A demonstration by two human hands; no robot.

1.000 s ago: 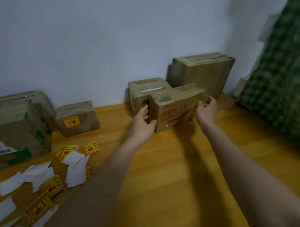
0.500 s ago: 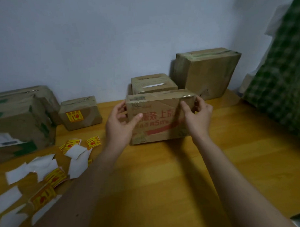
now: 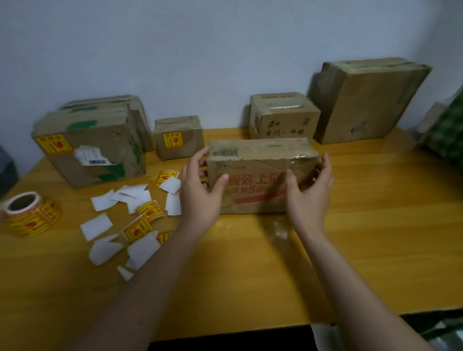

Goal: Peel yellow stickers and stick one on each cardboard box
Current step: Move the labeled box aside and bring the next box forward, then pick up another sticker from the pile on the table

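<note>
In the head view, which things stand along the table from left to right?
Sticker roll → large stickered box → small stickered box → left hand → printed box → right hand → big plain box.

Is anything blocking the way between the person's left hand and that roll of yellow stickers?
Nothing solid. Between the left hand and the sticker roll lie only flat white backing papers and loose stickers on the table.

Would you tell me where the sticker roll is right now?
In the head view, the sticker roll sits far left on the table, in front of the large stickered box.
</note>
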